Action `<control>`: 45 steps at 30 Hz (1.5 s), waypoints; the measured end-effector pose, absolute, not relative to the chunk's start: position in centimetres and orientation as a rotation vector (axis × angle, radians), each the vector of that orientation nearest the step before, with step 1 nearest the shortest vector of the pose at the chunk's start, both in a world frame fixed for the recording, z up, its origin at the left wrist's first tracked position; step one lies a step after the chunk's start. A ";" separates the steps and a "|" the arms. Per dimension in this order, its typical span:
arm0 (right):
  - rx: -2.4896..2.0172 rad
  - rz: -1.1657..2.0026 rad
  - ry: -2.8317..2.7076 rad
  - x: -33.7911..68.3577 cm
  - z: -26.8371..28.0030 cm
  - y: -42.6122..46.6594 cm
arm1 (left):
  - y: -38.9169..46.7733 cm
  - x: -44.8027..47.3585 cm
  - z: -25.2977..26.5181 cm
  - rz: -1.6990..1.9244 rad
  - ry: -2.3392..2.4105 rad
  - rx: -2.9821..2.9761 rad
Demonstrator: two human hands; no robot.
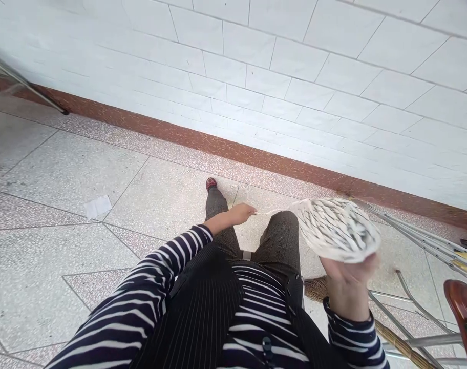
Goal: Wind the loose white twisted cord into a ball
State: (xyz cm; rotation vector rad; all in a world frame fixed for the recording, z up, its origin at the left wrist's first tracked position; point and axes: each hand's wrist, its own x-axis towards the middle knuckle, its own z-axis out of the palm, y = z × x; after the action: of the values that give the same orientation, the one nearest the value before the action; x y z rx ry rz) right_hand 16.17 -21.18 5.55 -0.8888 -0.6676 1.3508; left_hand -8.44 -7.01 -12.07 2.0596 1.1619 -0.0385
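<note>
My right hand (351, 269) is raised at the right, a little blurred, and supports a large white bundle (337, 230) from below. The bundle is rounded and puffy with dark streaks between its white folds; I cannot tell whether it is a skein of cord or something wrapped in thin plastic. A thin white strand (272, 211) leads from its left side across to my left hand (243, 212). The fingers of that hand are pinched together on the strand's end, over the gap between my legs. The right fingers are partly hidden behind the bundle.
A tiled white wall (256, 77) with a reddish-brown baseboard (218, 145) runs ahead. White paper (98, 207) lies on the floor to the left. At the right are a straw broom (315, 288), metal frame legs (418, 307) and a brown chair part (458, 307).
</note>
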 end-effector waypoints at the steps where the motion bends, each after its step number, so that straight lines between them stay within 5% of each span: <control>1: -0.878 1.344 -0.666 15.6 5.5 -19.9 | -7.6 -8.9 -12.5 -0.048 1.210 2.011; 12: -0.980 1.539 -0.512 11.7 0.3 -16.8 | -10.4 -3.5 -8.1 0.864 0.853 1.465; 33: -1.294 1.556 -0.623 13.0 0.7 -18.6 | -11.7 -4.5 -10.8 0.582 1.166 1.458; 45: -1.399 1.225 -0.658 14.4 -0.3 -15.7 | -15.1 -6.7 -10.0 0.247 1.144 1.623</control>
State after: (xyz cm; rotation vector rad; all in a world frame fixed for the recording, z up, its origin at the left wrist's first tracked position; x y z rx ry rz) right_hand 14.39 -15.65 -0.29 -1.3988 -0.6581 1.2248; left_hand -6.72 -15.12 -9.97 1.6228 1.1441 0.2469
